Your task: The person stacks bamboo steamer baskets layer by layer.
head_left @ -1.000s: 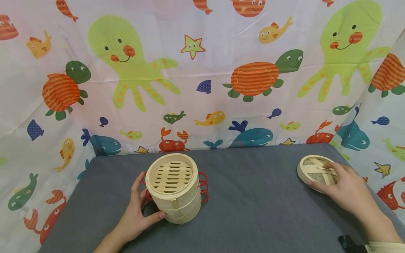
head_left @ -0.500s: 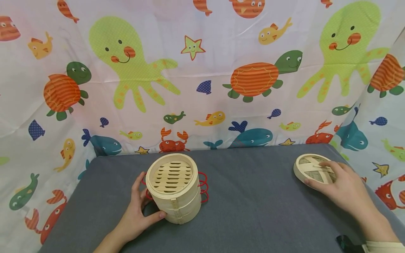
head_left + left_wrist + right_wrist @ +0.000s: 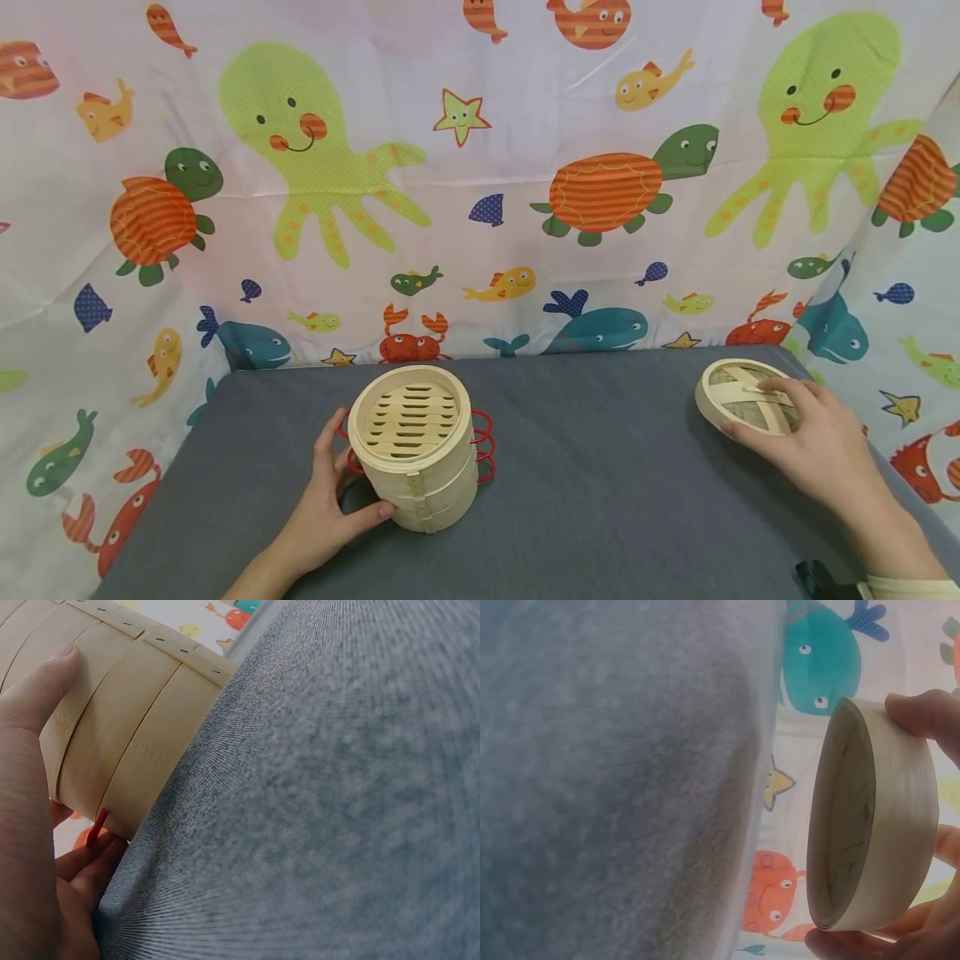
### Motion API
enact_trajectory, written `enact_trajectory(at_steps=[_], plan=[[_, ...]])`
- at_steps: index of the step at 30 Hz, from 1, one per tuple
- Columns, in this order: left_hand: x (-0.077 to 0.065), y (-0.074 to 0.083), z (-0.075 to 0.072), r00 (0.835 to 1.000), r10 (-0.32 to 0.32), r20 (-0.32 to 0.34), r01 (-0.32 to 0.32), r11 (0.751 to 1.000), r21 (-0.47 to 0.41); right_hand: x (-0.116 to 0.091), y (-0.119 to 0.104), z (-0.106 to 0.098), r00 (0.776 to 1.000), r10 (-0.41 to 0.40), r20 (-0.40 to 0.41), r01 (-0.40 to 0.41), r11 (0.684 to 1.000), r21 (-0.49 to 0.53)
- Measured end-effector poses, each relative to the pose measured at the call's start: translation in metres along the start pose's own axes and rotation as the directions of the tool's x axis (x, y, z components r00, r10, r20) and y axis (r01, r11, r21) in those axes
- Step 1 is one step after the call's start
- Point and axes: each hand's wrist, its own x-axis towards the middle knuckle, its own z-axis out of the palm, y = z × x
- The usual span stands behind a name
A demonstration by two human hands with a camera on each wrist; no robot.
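Observation:
A stacked bamboo steamer [image 3: 408, 446] stands upright on the grey table, its slatted top tier uncovered and red loops sticking out at its sides. My left hand [image 3: 318, 508] grips its left side, thumb at the front and fingers round the back. In the left wrist view the thumb presses on the steamer wall [image 3: 142, 727], beside a red loop [image 3: 97, 827]. At the far right my right hand [image 3: 813, 442] holds the round bamboo steamer lid [image 3: 731, 392] by its edge. The right wrist view shows the lid [image 3: 900, 817] raised off the table, with its hollow underside visible.
Grey cloth covers the table [image 3: 585, 483], which lies between the two hands. A white curtain [image 3: 480, 233] printed with sea animals hangs behind and at both sides. A small black object [image 3: 817, 577] is by the right sleeve [image 3: 907, 587].
My right hand has lifted the lid off the table and shifted it slightly to the left. The steamer and my left hand have stayed in place.

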Motion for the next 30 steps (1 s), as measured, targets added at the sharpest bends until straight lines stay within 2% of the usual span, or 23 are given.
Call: enact_trajectory(at_steps=[8, 23, 30], plan=[[-0.002, 0.000, -0.002, 0.999, -0.035, -0.017, 0.035, 0.999, 0.013, 0.004, -0.013, -0.001, 0.999, -0.020, -0.029, 0.021, 0.999, 0.030], [-0.002, -0.002, -0.001, 1.000, -0.003, 0.000, 0.003, 1.000, -0.009, 0.009, -0.032, -0.001, 0.986, -0.109, -0.123, 0.116, 0.992, 0.051], [0.000, -0.002, 0.000, 1.000, -0.002, 0.009, 0.002, 1.000, -0.015, 0.010, -0.041, -0.001, 0.984, -0.120, -0.130, 0.129, 0.990, 0.057]])
